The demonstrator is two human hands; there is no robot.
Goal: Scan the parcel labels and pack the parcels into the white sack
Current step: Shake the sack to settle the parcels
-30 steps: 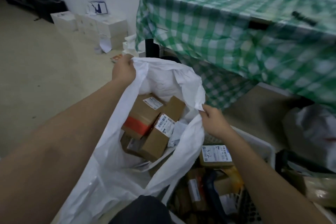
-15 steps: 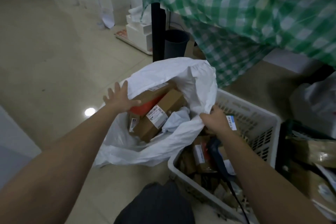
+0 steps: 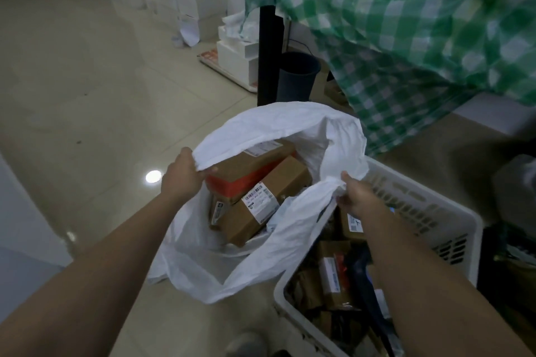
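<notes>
The white sack (image 3: pixel 290 127) stands open on the floor in front of me. My left hand (image 3: pixel 182 174) grips its left rim. My right hand (image 3: pixel 358 197) pinches the right rim, bunching the plastic. Inside the sack lie brown cardboard parcels: one with an orange-red band (image 3: pixel 246 171) and a longer one with a white barcode label (image 3: pixel 261 211). To the right, a white plastic basket (image 3: pixel 435 220) holds several more labelled parcels (image 3: pixel 333 281) and a dark handheld scanner (image 3: pixel 365 284), partly hidden by my right forearm.
A table with a green checked cloth (image 3: pixel 406 23) stands beyond the sack, with a black table leg (image 3: pixel 269 52) and a dark bin (image 3: pixel 297 75) under it. White boxes (image 3: pixel 179 0) are stacked by the far wall. Tiled floor spreads to the left.
My left hand, open beside the sack half a second ago, now grips its left rim. My right hand has taken hold of the right rim, and the sack mouth is held wider.
</notes>
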